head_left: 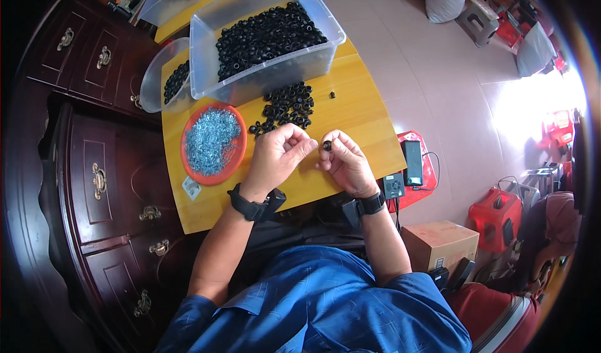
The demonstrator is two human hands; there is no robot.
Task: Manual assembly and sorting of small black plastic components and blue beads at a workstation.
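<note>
The yellow table (pixel 350 112) carries everything; beyond the hands sits a clear bin (pixel 263 71) heaped with black rings, and to the left of the grip an orange dish (pixel 188 152) of small silvery pieces. A loose pile of rings (pixel 287 105) lies just past the knuckles. The right hand (pixel 346 165) pinches one black ring (pixel 327 145) between fingertips, closed on it; the left hand (pixel 275 155) is curled shut close beside it (whether it holds anything I cannot tell). The pinch looks slight; the ring could probably slip and roll off the near table edge; a careless wrist might also scatter the pile.
</note>
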